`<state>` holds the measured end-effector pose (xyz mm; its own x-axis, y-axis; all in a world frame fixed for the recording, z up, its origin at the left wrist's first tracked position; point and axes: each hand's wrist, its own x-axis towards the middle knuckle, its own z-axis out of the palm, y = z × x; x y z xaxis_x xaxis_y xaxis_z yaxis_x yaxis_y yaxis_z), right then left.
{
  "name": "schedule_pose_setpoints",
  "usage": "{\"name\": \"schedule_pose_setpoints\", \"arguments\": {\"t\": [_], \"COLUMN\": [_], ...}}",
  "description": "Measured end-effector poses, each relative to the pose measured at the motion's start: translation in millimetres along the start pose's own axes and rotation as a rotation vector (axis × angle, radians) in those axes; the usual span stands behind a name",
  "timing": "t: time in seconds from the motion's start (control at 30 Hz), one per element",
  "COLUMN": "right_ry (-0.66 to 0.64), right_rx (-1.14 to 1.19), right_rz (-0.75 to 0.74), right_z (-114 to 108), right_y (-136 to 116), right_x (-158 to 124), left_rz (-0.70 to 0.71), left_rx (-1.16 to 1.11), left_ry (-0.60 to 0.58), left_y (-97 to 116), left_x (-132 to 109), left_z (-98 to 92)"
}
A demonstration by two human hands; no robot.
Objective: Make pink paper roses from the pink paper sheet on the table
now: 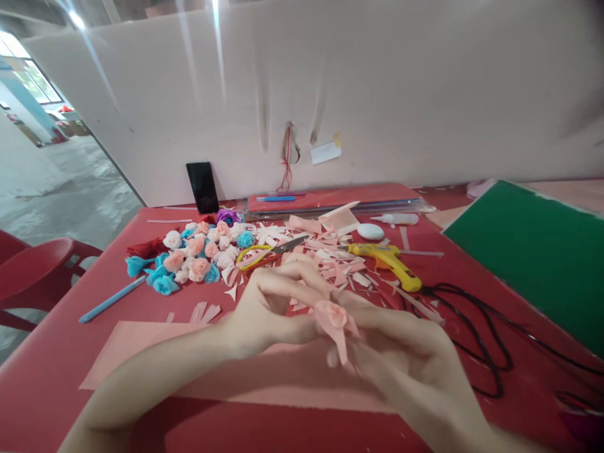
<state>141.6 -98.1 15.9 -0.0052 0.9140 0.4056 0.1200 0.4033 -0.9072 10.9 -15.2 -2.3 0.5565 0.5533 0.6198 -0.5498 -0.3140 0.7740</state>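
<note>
Between my two hands is a pink paper flower [337, 316], its rolled centre showing and one petal strip hanging down. My left hand [278, 302] pinches its left edge between thumb and fingers. On the other side, the fingers of my right hand [401, 340] close around the flower's base. Beneath both hands lies a sheet of pink paper [264, 377]. Just beyond them are pink paper scraps [330, 264], yellow-handled scissors [274, 250] and a yellow hot glue gun [389, 259].
Finished paper flowers [195, 251] in several colours are heaped at left, near a blue pen [113, 299]. A black phone [202, 187] leans on the white partition [401, 94]. The gun's black cord [491, 352] loops at right beside a green board [533, 258]. A red stool [38, 267] stands left.
</note>
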Motion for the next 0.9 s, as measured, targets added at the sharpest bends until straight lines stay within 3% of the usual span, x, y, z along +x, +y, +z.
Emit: {"name": "schedule_pose_setpoints", "arguments": {"t": [0.13,0.27,0.6,0.77,0.9], "right_ry": [0.114,0.120,0.067,0.139,0.117], "right_rx": [-0.418,-0.550,-0.584,-0.504,-0.484], "right_rz": [-0.319,-0.455,-0.475,-0.469,-0.488], "right_z": [0,1,-1,0,-1], "right_y": [-4,-4,-7,-7,-6], "right_x": [-1,-2,-1,-2,-1], "left_rz": [0.021,0.029,0.013,-0.002,-0.015], "left_rx": [0.046,0.097,0.099,0.067,0.044], "left_ry": [0.038,0.093,0.059,0.059,0.046], "left_y": [-1,1,5,5,6], "left_x": [-2,-3,-3,-3,-4], "left_z": [3.9,9.1,10.2,8.6,7.5]}}
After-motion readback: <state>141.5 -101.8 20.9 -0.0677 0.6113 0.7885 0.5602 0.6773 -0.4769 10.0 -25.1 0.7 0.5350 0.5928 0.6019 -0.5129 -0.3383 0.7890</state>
